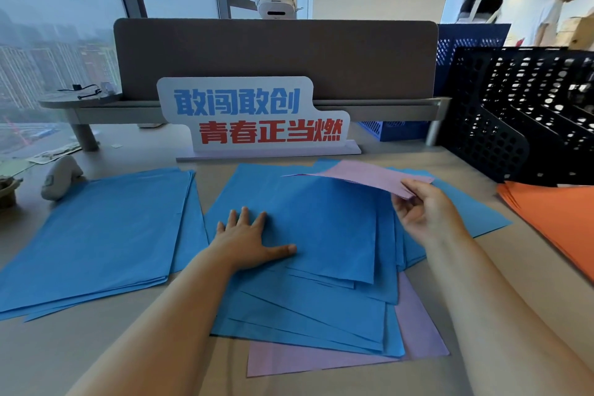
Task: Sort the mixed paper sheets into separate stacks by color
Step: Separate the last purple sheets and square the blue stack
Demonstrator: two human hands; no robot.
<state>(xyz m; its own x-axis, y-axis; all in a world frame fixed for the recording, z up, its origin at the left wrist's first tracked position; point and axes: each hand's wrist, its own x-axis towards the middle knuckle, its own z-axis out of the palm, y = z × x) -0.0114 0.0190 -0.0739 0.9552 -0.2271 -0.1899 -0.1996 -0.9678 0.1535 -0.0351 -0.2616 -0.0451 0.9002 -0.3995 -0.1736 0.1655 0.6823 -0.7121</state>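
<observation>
Beige surface carries all the paper. Out beyond the left hand, on its outer side, lies a blue stack, fairly square, with a few edges fanned out. Under that same hand is the mixed pile, loosely spread: blue sheets on top, and pink bottom sheets sticking out at the near edge and the near right corner, below the right forearm. How many pink ones lie underneath is hard to tell.

Outside the right hand, well apart from it, an orange stack lies at the surface's edge. Farther off on that side stands a black rack with slanted perforated dividers. Straight ahead of both hands, past the pile, a white sign with blue and red lettering stands upright.

Raised above the far part of the pile is one pink sheet, nearly level, clear of the blue paper below it. The right hand pinches its near right corner, thumb on top and fingers curled beneath. The left hand is released and flat, fingers spread, palm down, pressing on the top blue sheet of the pile.
</observation>
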